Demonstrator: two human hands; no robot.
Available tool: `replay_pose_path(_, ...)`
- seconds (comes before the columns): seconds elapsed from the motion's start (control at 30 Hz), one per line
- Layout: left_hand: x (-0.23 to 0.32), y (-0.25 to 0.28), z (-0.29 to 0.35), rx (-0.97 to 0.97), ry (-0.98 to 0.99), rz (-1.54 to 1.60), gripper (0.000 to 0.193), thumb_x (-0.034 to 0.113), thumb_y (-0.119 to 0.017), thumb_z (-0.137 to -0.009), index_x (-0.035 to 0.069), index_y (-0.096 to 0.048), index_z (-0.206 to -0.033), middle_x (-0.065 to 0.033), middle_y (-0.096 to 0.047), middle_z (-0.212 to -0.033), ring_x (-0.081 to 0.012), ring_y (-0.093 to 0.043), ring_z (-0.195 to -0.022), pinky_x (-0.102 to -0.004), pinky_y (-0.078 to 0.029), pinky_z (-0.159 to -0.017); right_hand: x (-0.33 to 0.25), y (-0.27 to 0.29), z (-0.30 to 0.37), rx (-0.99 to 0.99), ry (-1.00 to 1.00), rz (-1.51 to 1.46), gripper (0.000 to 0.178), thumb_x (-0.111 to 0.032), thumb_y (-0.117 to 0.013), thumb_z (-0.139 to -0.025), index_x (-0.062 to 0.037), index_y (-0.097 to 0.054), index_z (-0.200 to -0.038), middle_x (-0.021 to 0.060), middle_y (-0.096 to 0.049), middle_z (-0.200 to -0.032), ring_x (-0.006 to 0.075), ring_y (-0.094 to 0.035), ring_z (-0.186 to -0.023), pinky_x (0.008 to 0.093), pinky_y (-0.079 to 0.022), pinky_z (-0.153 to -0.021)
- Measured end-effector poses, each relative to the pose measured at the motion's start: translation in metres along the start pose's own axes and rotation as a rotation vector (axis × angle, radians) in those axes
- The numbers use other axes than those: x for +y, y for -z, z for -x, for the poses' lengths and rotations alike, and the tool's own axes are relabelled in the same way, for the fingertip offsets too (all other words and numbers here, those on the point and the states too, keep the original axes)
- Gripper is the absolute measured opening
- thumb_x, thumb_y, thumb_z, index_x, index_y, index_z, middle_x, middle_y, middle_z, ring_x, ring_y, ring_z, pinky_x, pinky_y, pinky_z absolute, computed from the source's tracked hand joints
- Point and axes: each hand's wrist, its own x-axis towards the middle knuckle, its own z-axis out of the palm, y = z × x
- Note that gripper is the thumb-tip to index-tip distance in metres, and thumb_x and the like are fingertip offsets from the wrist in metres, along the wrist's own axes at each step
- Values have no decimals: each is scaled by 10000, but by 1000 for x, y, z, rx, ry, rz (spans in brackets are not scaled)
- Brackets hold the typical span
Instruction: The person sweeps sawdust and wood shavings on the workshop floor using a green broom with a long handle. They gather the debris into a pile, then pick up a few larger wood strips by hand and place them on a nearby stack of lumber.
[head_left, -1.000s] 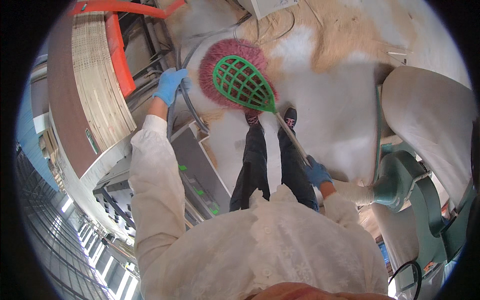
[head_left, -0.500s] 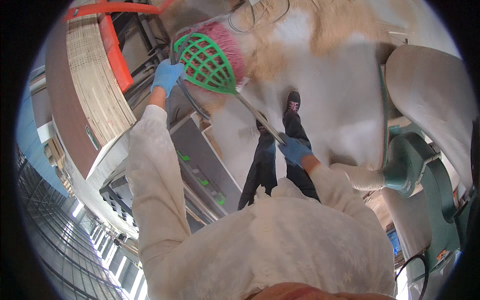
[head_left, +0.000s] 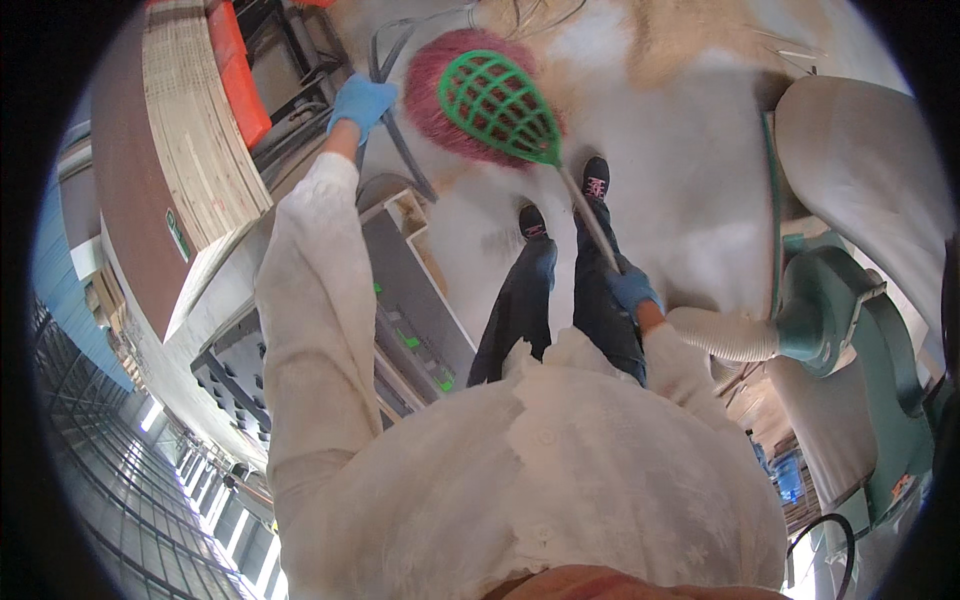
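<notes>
At the far middle of the scene, above the pale dusty floor (head_left: pixel 680 160), a broom with a green plastic lattice back and pinkish-red bristles (head_left: pixel 480 105) rests with its head down, just in front of the person's 2 dark shoes (head_left: pixel 560 205). Its thin pale handle (head_left: pixel 590 220) runs back to the right hand in a blue glove (head_left: pixel 630 290), whose fingers are closed around the shaft. The left hand in a blue glove (head_left: pixel 362 100) reaches out to the far left and seems curled on or against a grey hose or bar (head_left: pixel 400 150) beside the grey machine cabinet (head_left: pixel 400 300); whether it truly grips cannot be told. One risk is that the bristles sweep into that hose and snag, since the 2 lie just beside each other. Another is the single-handed hold far down the handle: a hard push could twist the head. The ribbed white duct (head_left: pixel 725 335) near the right elbow might be knocked
</notes>
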Motion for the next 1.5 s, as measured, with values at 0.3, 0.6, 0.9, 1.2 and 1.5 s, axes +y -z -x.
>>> replay_pose_path(0.3, -1, -3, 41, -70, 33, 8, 397, 309, -675, -722, -55, -708, -879, -178, -713, -809, -255, -714, -732, -358, -567, -679, 42, -17, 183, -75, -38, -244, 617, -319, -551, -908, 5, -416, -1414, 257, -627, -1178, 304, -600, -1101, 369, -471, -919)
replay_pose_path(0.6, -11, -35, 49, 27, 35, -119, 480, 367, -647, -695, -51, -708, -923, -247, -699, -907, -359, -696, -878, -424, -534, -807, 58, -8, 181, -240, 22, 113, 515, -364, -463, -936, -133, -462, -1396, 300, -624, -1123, 466, -594, -1064, 488, -472, -923)
replay_pose_path(0.9, -11, -85, 62, 120, 32, -107, 413, 381, -642, -810, -27, -708, -800, -135, -697, -699, -219, -681, -634, -359, -530, -624, 62, -87, 36, -386, -57, -12, 606, -402, -543, -865, -139, -458, -1404, 245, -591, -1246, 393, -561, -1180, 446, -433, -1006)
replay_pose_path(1.2, 44, -94, 79, 93, 119, -131, 431, 341, -633, -731, -64, -690, -864, -198, -703, -823, -279, -699, -764, -367, -538, -724, 165, -5, 60, 12, -68, 14, 615, -395, -567, -868, -94, -470, -1395, 219, -663, -1105, 336, -668, -902, 434, -538, -791)
replay_pose_path(1.5, 84, -77, 101, 114, 143, -135, 498, 314, -630, -715, -92, -653, -1004, -226, -703, -933, -303, -702, -776, -379, -538, -757, 206, 75, 104, 169, -261, -220, 556, -365, -551, -891, -122, -484, -1387, 217, -684, -866, 286, -676, -609, 414, -552, -592)
